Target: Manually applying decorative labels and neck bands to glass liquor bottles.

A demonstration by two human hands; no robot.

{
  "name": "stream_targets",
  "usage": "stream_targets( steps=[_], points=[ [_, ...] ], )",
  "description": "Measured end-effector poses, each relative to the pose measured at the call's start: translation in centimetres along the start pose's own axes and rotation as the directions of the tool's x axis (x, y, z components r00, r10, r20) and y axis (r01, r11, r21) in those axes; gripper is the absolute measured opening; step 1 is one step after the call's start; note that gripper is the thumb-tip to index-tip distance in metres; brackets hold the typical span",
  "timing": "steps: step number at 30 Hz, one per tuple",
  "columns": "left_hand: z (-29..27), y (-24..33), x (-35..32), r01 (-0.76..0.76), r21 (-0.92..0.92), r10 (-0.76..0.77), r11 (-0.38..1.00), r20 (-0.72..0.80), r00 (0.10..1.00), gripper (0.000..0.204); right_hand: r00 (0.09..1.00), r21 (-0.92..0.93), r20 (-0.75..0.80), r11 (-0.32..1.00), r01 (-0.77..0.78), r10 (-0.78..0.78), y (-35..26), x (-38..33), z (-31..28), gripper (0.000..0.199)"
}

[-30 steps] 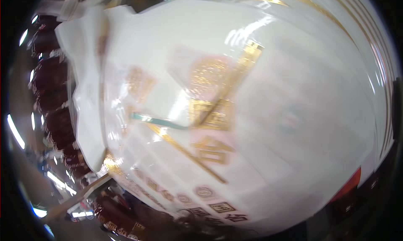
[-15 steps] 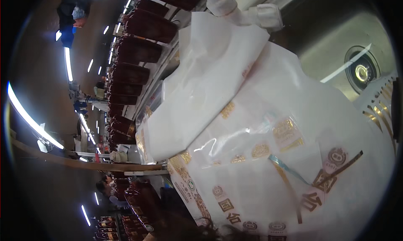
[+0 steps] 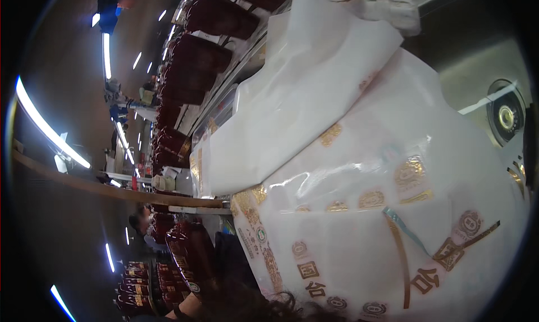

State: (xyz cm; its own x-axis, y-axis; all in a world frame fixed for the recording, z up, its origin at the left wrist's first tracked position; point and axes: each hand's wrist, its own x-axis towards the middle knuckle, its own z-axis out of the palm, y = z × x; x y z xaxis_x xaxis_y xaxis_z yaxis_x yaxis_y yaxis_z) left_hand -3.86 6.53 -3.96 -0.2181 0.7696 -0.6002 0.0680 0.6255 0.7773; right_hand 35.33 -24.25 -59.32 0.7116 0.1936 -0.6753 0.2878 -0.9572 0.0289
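Note:
Neither my left hand nor my right hand can be made out. White plastic sheeting with gold print fills the middle and right, its upper part folded over in a plain white flap. A thin blue strip and a brown-gold strip show on the sheeting. Left of the sheeting, a dark red bottle with pale lettering stands out. Below that bottle, a bare forearm with a dark band shows at the lower edge; whose it is I cannot tell. Dark hair covers part of the bottom edge.
A metal sink with a round drain lies at the right. A white pipe fitting is at the top. Dark red bottles line the upper left, and more stand on a rack at lower left. A brown rail crosses the left side.
The view has shifted, so the sheeting, sink drain and pipe fitting sit farther right. The dark red bottle and the forearm at lower left show more clearly.

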Motion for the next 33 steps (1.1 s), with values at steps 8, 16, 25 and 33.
stream_targets(
  steps=[8,16,25,33],
  points=[
    [-0.3,0.0,-0.5,0.036,-0.061,-0.035,0.997,0.014,0.999,0.057,0.992,-0.037,-0.096,0.996,0.075,-0.079,-0.9,0.8,-2.7,0.023],
    [-1.6,-0.6,-1.5,0.012,-0.194,-0.008,0.981,0.021,1.000,0.056,0.884,-0.028,-0.318,0.935,0.353,-0.343,-7.6,0.6,-9.3,0.023],
    [-1.6,-2.5,-0.9,-0.284,-0.099,0.286,0.954,0.006,0.958,0.051,0.487,-0.050,-0.524,0.597,0.801,-0.698,-20.1,-8.9,-16.9,0.023],
    [-1.1,-4.0,0.3,-0.379,-0.147,0.386,0.914,0.021,0.922,0.061,0.227,-0.130,-0.571,0.360,0.924,-0.789,-23.3,-22.0,-19.9,0.023]
  ],
)
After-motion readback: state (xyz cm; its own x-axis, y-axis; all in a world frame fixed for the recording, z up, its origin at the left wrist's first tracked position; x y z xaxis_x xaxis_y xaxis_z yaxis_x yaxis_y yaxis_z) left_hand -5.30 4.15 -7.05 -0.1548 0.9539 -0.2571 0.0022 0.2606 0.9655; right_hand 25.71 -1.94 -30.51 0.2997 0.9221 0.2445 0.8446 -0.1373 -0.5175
